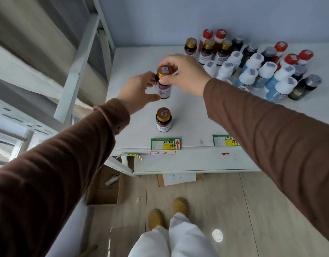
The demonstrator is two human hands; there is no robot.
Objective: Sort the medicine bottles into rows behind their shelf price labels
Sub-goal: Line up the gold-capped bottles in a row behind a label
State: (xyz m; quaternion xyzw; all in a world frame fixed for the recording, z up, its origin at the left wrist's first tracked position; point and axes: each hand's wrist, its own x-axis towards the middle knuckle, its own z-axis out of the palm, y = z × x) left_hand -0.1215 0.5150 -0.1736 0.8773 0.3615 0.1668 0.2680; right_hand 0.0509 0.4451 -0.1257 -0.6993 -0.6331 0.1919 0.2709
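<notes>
right hand (185,75) grips gold-capped bottle (164,84) | price label (165,144) reads 69

White shelf board (193,115) carrying our medicine bottles and price labels.

Between our left hand (139,91) and right hand (185,75) stands a dark glass bottle with a gold cap (164,84), its base on the board. Just nearer to us than our hands a second gold-capped dark bottle (163,119) stands upright, directly behind the green and yellow price label with a red arrow (165,144) at the front edge. Below our right forearm we see another green and yellow label (224,140), partly hidden. Beyond and right of our right hand we see a crowd of bottles (261,71) with gold, red, white and silver caps, packed against the back wall.
</notes>
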